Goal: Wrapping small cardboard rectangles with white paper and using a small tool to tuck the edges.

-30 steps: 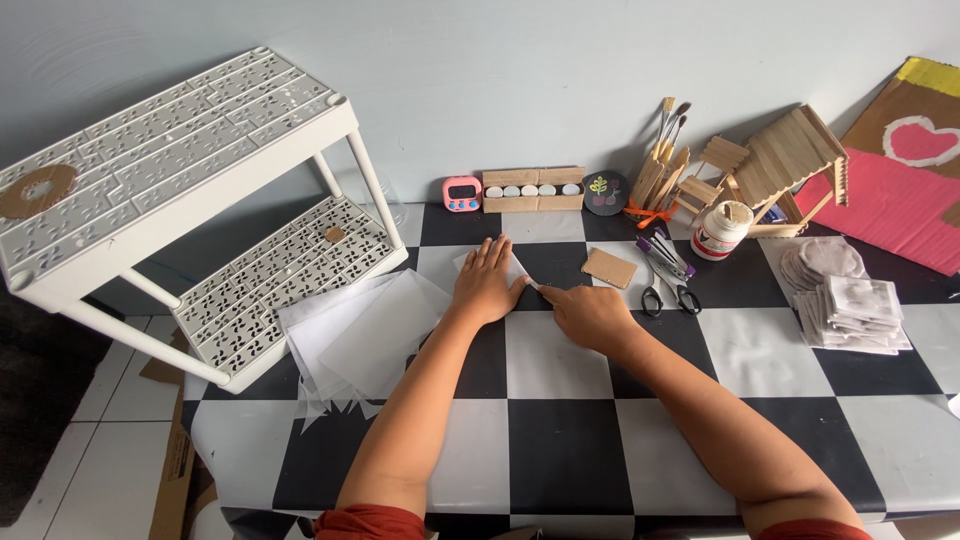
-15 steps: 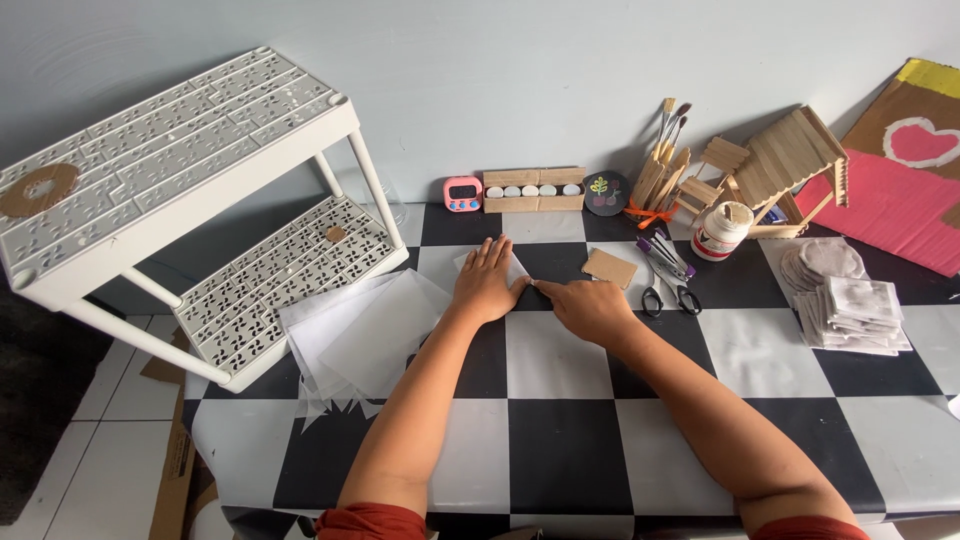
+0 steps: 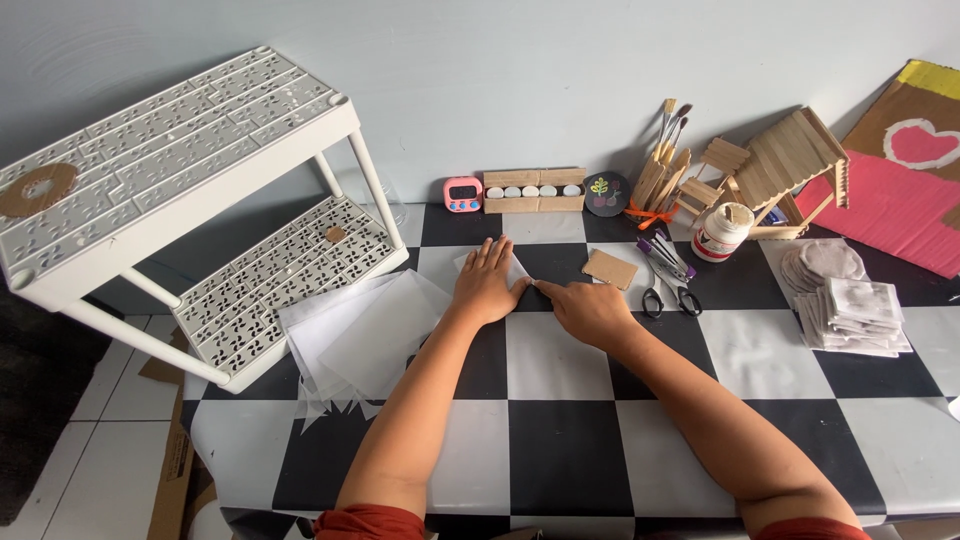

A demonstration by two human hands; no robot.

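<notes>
Checkered black-and-white table [image 3: 560,440] against a pale wall: a small white paper piece [image 3: 520,272] lies flat near the far edge, pinned under both hands. Left hand [image 3: 487,283] rests on it open, palm down, fingers spread, pointing away from the person. Right hand [image 3: 590,310] comes in from the right w/ fingers bunched, tips pressing the paper's right corner; whether it pinches anything can't be told. Paper sits directly beneath the left hand, which is nearer. Loose white sheets [image 3: 365,335] lie left; cardboard square [image 3: 610,268] & scissors [image 3: 665,290] right.
</notes>
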